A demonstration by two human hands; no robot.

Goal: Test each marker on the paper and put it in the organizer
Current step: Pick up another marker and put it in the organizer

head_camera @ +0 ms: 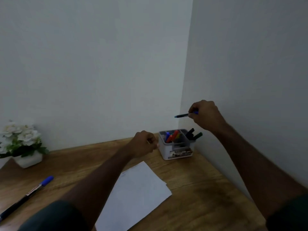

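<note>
Above the organizer, a blue marker is gripped in the right hand

Over the wooden desk the marker is held almost level, its long axis running left to right with the free end pointing left, and the organizer lies below and slightly left of it, so the right hand is judged the nearer for a drop; the left hand is curled just beside the organizer's left wall, and whether anything small such as a cap is pinched in it cannot be told. Red, blue and dark markers are already stood in the compartments; the paper is partly hidden under the left forearm, any test marks too faint to make out; another pen is left at the far left, cut off by the frame edge
</note>
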